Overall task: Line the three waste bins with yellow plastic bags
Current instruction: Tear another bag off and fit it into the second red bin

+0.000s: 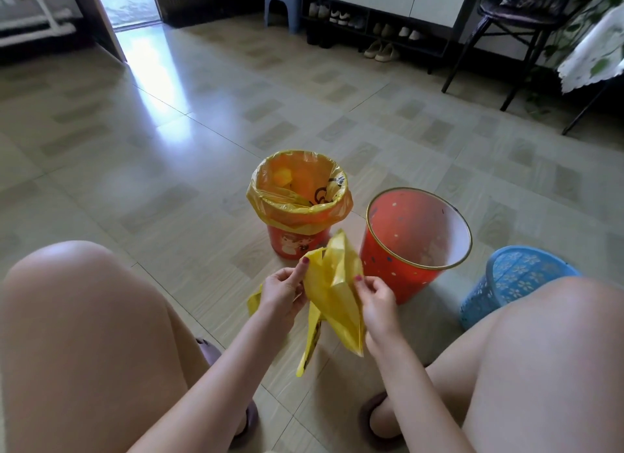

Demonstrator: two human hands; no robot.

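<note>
A crumpled yellow plastic bag (332, 293) hangs between my hands above the floor. My left hand (283, 292) pinches its left edge and my right hand (376, 299) pinches its right edge. Just beyond stands a small red bin (293, 246) with a yellow bag (300, 212) folded over its rim. To its right is a larger red bin (398, 270) with a gold rim, bare inside. A blue lattice bin (506, 280) stands at the far right, partly hidden behind my right knee.
My bare knees frame the view left and right, with slippered feet (378, 419) on the tiled floor below. A shoe rack (368, 37), a blue stool (282, 3) and a dark chair (513, 33) line the far wall. An open doorway (131, 3) is at the back left.
</note>
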